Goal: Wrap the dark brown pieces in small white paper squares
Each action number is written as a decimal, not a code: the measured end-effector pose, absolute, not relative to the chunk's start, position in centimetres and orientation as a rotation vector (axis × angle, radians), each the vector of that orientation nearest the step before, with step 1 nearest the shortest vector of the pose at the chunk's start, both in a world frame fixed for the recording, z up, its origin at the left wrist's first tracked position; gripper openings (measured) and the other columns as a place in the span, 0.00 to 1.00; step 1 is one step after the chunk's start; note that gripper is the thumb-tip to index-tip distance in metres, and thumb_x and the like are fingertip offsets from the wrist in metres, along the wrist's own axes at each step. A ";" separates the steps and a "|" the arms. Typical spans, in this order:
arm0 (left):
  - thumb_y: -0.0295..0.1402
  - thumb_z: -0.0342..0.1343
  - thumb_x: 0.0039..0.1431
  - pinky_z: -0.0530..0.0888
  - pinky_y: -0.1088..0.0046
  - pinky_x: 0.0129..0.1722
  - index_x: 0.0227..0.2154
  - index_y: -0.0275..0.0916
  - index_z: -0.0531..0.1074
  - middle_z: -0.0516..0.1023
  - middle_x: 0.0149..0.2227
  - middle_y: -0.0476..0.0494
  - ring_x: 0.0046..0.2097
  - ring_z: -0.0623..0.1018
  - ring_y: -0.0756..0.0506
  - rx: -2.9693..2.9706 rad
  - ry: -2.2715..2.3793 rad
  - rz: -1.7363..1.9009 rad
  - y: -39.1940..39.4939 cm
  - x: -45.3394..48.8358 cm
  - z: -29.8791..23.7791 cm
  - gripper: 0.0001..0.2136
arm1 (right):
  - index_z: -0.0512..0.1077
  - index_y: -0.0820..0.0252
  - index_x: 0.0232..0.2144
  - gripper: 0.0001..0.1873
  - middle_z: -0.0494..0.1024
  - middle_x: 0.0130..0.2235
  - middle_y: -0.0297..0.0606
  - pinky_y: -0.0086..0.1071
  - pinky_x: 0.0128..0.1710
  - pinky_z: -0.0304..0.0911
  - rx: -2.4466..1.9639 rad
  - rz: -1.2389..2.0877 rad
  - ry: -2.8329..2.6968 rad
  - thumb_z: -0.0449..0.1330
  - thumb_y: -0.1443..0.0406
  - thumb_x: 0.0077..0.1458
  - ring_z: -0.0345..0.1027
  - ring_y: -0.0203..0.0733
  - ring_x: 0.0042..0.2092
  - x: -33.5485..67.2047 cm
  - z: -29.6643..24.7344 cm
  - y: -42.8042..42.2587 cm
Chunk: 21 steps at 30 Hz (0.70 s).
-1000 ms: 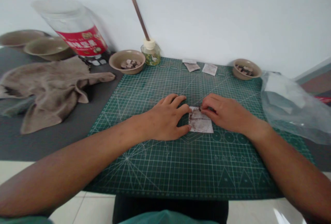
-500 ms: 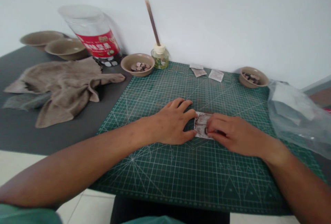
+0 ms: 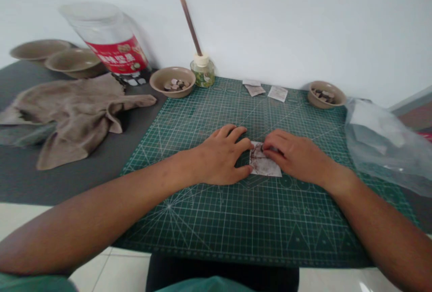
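A small white square of paper [image 3: 266,167] with dark brown smudges lies on the green cutting mat [image 3: 209,220]. My left hand [image 3: 222,156] rests palm down at its left side, fingers spread, the index fingertip and thumb tip touching the paper's left edge. Over the upper right part of the paper, my right hand [image 3: 297,154] has its fingers pinched together. A small dark piece [image 3: 262,148] shows at those fingertips, mostly hidden, and its exact kind is not clear. The paper's upper right corner is covered by this hand.
Small blocks fill two brown bowls [image 3: 155,84] [image 3: 312,98] at the back. Several white paper squares [image 3: 278,93] lie between them. A reed diffuser [image 3: 202,71], red-labelled jar [image 3: 118,56] and brown cloth [image 3: 74,116] are leftward; a clear plastic bag [image 3: 381,148] is right.
My right hand has moved away from me, from the paper's middle to its upper part, uncovering the lower right corner. The left hand keeps its place on the paper. The view has shifted slightly.
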State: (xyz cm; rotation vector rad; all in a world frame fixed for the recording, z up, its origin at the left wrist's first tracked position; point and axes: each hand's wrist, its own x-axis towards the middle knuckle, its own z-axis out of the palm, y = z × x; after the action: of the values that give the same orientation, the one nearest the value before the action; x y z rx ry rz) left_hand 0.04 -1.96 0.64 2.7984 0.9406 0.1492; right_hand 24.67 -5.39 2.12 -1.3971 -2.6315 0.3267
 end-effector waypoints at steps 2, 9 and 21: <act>0.49 0.52 0.64 0.59 0.45 0.63 0.58 0.42 0.66 0.58 0.66 0.34 0.66 0.58 0.28 2.796 0.946 0.150 -1.9 0.0 0.6 0.24 | 0.70 0.57 0.38 0.05 0.75 0.40 0.38 0.35 0.38 0.61 -1.434 0.347 -2.612 0.55 0.65 0.65 0.70 0.43 0.40 25.2 2.2 -5.2; 0.48 0.53 0.64 0.60 0.45 0.63 0.58 0.41 0.66 0.59 0.65 0.32 0.66 0.59 0.29 2.814 0.919 0.160 -1.8 0.1 0.6 0.24 | 0.68 0.56 0.39 0.04 0.75 0.42 0.37 0.32 0.33 0.58 -1.340 0.430 -2.624 0.54 0.64 0.66 0.70 0.41 0.38 24.5 2.1 -5.4; 0.49 0.53 0.63 0.61 0.44 0.62 0.57 0.42 0.66 0.58 0.66 0.34 0.66 0.59 0.29 2.802 0.939 0.197 -2.0 0.0 0.4 0.24 | 0.69 0.56 0.40 0.03 0.76 0.39 0.35 0.33 0.34 0.58 -1.467 0.368 -2.532 0.57 0.64 0.63 0.70 0.41 0.36 25.1 2.0 -5.0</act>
State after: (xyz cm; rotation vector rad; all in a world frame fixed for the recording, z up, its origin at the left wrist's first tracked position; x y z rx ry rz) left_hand -0.03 -1.97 0.36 2.8023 0.9389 0.1967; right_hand 25.11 -4.96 1.97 -1.4672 -2.5324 0.3682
